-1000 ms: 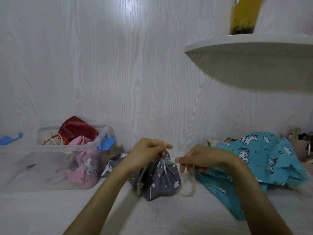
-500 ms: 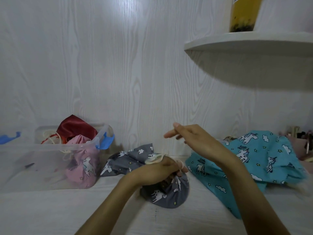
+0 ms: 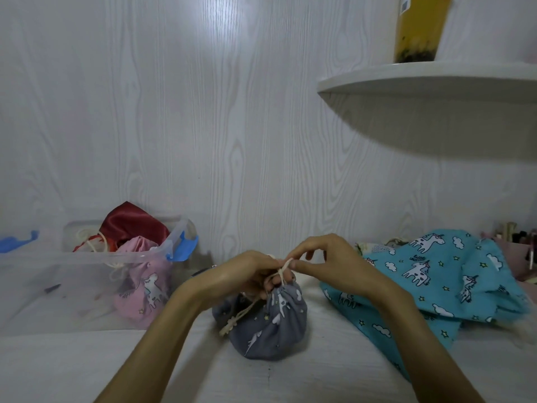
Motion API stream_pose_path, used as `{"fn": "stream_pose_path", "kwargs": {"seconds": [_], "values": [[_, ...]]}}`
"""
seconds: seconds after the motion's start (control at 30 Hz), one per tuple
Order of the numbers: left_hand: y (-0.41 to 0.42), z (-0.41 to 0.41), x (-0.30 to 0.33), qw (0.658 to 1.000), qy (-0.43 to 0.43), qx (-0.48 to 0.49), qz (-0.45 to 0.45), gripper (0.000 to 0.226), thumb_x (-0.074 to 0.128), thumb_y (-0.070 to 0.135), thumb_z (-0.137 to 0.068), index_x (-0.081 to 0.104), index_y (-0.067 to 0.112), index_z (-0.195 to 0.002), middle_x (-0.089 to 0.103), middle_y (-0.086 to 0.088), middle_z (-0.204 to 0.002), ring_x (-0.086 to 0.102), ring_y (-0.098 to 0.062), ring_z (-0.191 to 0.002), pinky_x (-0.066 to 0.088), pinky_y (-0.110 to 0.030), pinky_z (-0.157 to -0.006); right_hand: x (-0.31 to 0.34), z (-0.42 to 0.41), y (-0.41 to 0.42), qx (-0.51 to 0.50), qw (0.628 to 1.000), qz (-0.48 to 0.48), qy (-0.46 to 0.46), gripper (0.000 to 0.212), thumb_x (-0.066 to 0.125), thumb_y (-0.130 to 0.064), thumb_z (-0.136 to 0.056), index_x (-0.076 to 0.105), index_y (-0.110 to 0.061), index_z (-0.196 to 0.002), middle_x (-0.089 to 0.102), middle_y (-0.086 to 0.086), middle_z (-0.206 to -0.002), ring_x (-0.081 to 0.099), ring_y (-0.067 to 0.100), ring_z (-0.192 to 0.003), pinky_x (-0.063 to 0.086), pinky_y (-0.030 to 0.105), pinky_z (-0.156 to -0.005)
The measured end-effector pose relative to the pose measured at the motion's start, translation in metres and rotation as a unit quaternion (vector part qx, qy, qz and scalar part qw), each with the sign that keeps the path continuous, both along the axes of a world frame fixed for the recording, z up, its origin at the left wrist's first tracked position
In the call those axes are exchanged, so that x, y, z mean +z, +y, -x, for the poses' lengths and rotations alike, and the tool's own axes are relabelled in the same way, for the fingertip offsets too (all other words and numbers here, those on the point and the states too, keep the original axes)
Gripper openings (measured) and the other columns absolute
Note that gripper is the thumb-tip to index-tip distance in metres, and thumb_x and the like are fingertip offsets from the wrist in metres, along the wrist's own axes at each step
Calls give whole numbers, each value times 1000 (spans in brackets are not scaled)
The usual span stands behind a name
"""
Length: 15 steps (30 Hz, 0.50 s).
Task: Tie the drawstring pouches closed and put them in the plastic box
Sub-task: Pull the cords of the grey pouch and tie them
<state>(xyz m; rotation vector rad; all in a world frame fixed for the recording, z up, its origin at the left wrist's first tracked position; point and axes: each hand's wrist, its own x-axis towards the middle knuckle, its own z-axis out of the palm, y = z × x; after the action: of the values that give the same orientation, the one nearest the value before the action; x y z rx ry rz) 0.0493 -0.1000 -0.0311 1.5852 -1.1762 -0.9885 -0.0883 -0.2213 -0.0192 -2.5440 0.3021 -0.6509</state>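
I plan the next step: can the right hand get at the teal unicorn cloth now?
Probably yes, once free: the teal cloth lies bare just beside the right hand, with nothing between. But its grip now pinches the cord of the grey pouch.

Grey pouch (image 3: 270,324) neck hidden by left hand (image 3: 241,276) grip.

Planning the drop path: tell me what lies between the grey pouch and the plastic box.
Head view: only bare white tabletop lies between the grey pouch and the plastic box, crossed above by the left forearm.
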Motion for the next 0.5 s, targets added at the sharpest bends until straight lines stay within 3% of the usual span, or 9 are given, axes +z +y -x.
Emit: {"fn": "stream_pose_path", "kwargs": {"seconds": [0.1, 0.2, 0.27, 0.33, 0.4, 0.47, 0.5], "values": [[7, -2, 6, 998, 15, 46, 34, 53, 42, 25, -99, 73, 20, -57, 53, 2, -59, 49, -6, -51, 45, -16, -54, 7, 8, -7, -38, 999, 1, 11, 9, 64, -37, -85, 65, -38, -76, 62, -19, -92, 50, 1, -94, 35, 18, -78], [11, -5, 8, 995, 37, 55, 68, 38, 46, 25, -98, 73, 17, -72, 61, 2, -66, 56, -3, -57, 50, -13, -58, 19, 20, -3, -22, 997, -64, 30, 20, 57, -36, -89, 62, -26, -72, 58, -13, -85, 52, 8, -89, 39, 33, -86], [12, -7, 8, 994, 27, 64, 80, 31, 48, 25, -97, 70, 10, -81, 61, -1, -69, 57, -3, -58, 50, -13, -59, 29, 28, 1, -58, 992, -110, -13, 35, 48, -44, -93, 62, -17, -75, 59, -9, -79, 57, 5, -79, 45, 29, -79], [12, -10, 6, 992, 28, 85, 93, 30, 50, 24, -96, 69, 8, -80, 61, -2, -70, 58, -2, -57, 50, -13, -58, 36, 38, -2, -135, 988, -69, -16, 50, 39, -53, -91, 60, -14, -68, 59, -6, -69, 55, -2, -59, 42, 24, -67], [13, -13, 6, 990, 41, 88, 104, 29, 52, 24, -94, 72, 8, -81, 65, -1, -70, 61, -2, -61, 52, -14, -61, 38, 42, -9, -185, 982, 26, 27, 39, 46, -50, -90, 65, -22, -72, 63, -9, -81, 55, 0, -64, 44, 27, -71], [13, -12, 6, 990, 46, 81, 104, 27, 54, 24, -93, 73, 7, -86, 67, -1, -74, 62, -4, -66, 53, -14, -64, 36, 37, -7, -168, 984, 54, 36, 14, 55, -43, -89, 64, -33, -92, 60, -14, -104, 55, 0, -80, 43, 24, -74], [12, -10, 6, 991, 47, 75, 105, 26, 55, 24, -93, 73, 5, -89, 68, -2, -76, 62, -4, -68, 53, -14, -64, 34, 33, -3, -142, 988, 54, 41, 18, 57, -44, -87, 62, -36, -103, 57, -15, -110, 54, 0, -84, 42, 20, -73]]}}
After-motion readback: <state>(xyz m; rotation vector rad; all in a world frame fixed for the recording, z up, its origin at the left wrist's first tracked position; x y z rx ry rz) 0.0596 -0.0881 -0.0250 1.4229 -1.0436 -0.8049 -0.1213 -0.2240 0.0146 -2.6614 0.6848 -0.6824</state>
